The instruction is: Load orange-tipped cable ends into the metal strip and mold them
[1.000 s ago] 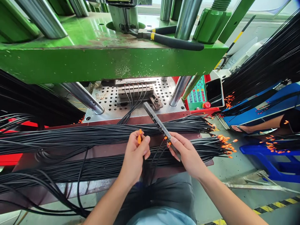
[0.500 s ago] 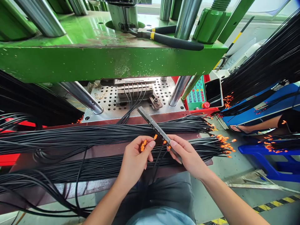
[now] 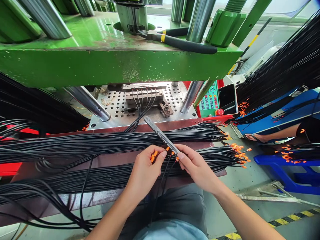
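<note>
My right hand point(image 3: 193, 164) is closed on the lower end of a narrow grey metal mould bar point(image 3: 160, 134), which slants up to the left. Orange cable ends point(image 3: 173, 153) sit along the bar's edge near my right fingers, their black cables hanging down. My left hand point(image 3: 149, 165) is closed on several black cables with orange ends point(image 3: 154, 156). One orange-tipped cable point(image 3: 167, 149) is pinched between its thumb and forefinger, right at the bar's edge. Whether that tip is seated in the bar I cannot tell.
Bundles of black cable point(image 3: 100, 141) lie across the bench. Behind stands a green press point(image 3: 120, 66) with a cabled mould block point(image 3: 143, 96) on its perforated plate. Pliers point(image 3: 185, 41) rest on top. A red-edged control panel point(image 3: 210, 96) and a blue stool point(image 3: 282, 170) are at right, near another person's foot point(image 3: 257, 137).
The bar has shifted slightly left and down with my right hand. My left fingers have brought the pinched orange tip closer against the bar's edge.
</note>
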Motion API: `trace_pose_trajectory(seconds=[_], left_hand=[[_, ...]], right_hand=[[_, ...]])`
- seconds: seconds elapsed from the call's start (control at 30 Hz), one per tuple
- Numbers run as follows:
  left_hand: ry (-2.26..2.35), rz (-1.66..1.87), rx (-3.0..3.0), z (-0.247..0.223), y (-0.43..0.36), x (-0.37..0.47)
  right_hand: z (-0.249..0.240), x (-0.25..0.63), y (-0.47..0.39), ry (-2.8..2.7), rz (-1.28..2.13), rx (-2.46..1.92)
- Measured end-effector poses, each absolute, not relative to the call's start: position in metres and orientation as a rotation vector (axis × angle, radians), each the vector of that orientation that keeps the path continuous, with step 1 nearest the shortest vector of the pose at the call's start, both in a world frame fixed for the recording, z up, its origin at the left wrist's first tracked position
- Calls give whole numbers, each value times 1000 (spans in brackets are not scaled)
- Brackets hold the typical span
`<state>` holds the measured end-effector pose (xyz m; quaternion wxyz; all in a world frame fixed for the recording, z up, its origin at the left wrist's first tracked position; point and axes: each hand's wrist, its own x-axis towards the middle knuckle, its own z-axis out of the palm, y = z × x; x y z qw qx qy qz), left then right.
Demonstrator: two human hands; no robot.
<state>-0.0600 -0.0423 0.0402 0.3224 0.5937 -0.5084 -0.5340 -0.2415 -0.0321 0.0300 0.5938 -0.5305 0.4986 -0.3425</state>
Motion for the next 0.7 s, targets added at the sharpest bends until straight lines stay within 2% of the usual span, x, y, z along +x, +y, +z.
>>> trace_pose_trajectory(seconds=[0.3,0.53,0.7], left_hand=[[-1089,-1755,1480,43,-48,-55],[-819,-1450,1348,47,-62,-36],[-314,-1792,1042,58,-61,-34]], right_hand=[[31,-240,-33,1164,-765,-1358],[33,-244,-38,1089,-804,-914],[32,-246,-40,1113,-851,-828]])
